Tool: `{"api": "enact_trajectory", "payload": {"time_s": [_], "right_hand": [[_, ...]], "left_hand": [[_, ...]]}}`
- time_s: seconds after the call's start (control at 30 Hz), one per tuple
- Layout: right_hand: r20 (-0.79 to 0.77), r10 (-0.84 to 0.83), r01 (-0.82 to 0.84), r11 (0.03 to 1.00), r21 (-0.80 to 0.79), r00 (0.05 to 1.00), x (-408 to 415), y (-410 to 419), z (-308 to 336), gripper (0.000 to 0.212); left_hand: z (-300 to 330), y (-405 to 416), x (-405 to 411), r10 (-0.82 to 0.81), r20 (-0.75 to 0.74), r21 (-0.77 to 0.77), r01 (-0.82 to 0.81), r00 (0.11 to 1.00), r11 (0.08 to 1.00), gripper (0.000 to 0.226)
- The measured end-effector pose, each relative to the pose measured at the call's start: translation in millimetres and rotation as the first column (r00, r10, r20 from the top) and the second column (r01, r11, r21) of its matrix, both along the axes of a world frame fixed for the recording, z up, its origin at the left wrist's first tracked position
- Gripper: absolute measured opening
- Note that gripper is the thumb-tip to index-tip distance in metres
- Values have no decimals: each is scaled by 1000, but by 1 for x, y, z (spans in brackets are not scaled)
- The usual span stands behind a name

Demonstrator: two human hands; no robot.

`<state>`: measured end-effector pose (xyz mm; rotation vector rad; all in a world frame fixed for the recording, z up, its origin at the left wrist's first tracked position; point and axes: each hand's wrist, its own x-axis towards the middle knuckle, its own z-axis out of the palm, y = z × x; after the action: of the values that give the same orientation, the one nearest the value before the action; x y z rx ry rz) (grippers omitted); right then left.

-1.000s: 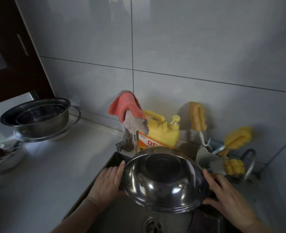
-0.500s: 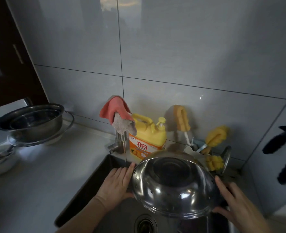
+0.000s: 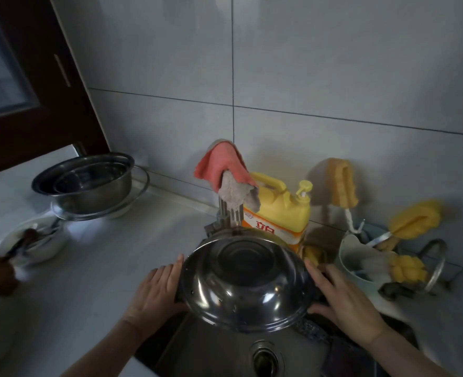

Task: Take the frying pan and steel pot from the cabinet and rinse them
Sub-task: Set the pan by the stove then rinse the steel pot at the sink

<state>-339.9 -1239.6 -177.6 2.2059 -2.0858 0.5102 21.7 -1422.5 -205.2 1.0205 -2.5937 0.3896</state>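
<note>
The steel pot (image 3: pixel 245 284) is upside down and tilted, its round bottom facing me, over the dark sink (image 3: pixel 216 349). My left hand (image 3: pixel 155 291) holds its left rim, fingers up along the side and thumb under the edge. My right hand (image 3: pixel 343 296) holds the right rim the same way. The pot's far edge sits just under the tap (image 3: pixel 229 213), which has a pink cloth (image 3: pixel 221 163) draped over it. No frying pan is in view.
Stacked steel bowls (image 3: pixel 89 180) stand on the counter (image 3: pixel 110 262) at left, beside a white bowl of utensils (image 3: pixel 34 242). A yellow detergent bottle (image 3: pixel 280 213), yellow sponges (image 3: pixel 414 217) and a holder (image 3: pixel 358 262) crowd the right. The drain (image 3: pixel 265 359) lies below the pot.
Both hands have kept their hold on the pot. It has shifted slightly back toward the tap, and my view has swung left and nearer.
</note>
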Motion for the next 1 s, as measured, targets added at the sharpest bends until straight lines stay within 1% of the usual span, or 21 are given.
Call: {"api": "enact_trajectory", "payload": {"time_s": [0.07,0.13,0.3,0.43,0.57,0.8,0.9,1.0], "right_hand": [[-8,35,-35,999,3,999,8,-14,-2,141],[-9,61,-61,998,1,998,16,-25,-3,139],[3,95,-95,995,-7,995,22,-38,-8,140],[20,39,-39,999,15,999,12,-29,-10,144],[32,-34,32,999,33,999,-8,-9,-8,148],[56,-124,122,992,35,991,-37,27,-6,156],[52,-143,140,989,54,988,-41,31,-6,158],[52,-145,141,988,67,988,-36,23,-6,156]], "left_hand": [[-4,-6,12,21,-20,-5,-21,1000,1000,102],[-10,-11,23,34,-27,8,-34,999,999,103],[-18,-21,34,19,-50,-3,-19,999,1000,99],[-17,-24,16,-39,-64,-59,35,997,998,95],[-18,-23,-15,-98,-59,-49,95,993,994,96],[-14,-14,-65,-149,-13,-71,148,989,986,108],[-13,-12,-70,-166,-15,-44,165,986,985,106],[-15,-16,-59,-158,1,-13,158,988,987,112]]}}
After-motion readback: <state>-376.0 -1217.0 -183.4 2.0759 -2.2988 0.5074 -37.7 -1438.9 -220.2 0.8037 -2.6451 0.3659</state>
